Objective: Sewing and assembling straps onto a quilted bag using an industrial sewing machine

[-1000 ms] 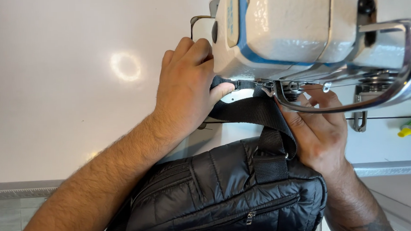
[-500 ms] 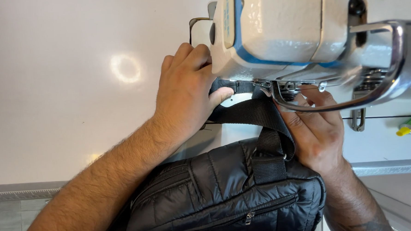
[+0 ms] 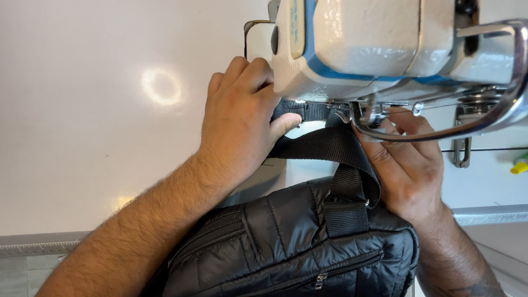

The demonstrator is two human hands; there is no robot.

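A black webbing strap [image 3: 329, 144] loops up from a black quilted bag [image 3: 292, 254] at the table's near edge and runs flat under the head of a white sewing machine [image 3: 389, 36]. The left hand [image 3: 242, 123] lies palm-down on the strap, fingers pressed together and reaching under the machine head, thumb stretched along the webbing, forearm angled in from lower left. The right hand [image 3: 407, 166] presses the strap from the other side, fingers close together beneath a chrome guard [image 3: 500, 111], wrist beside the bag.
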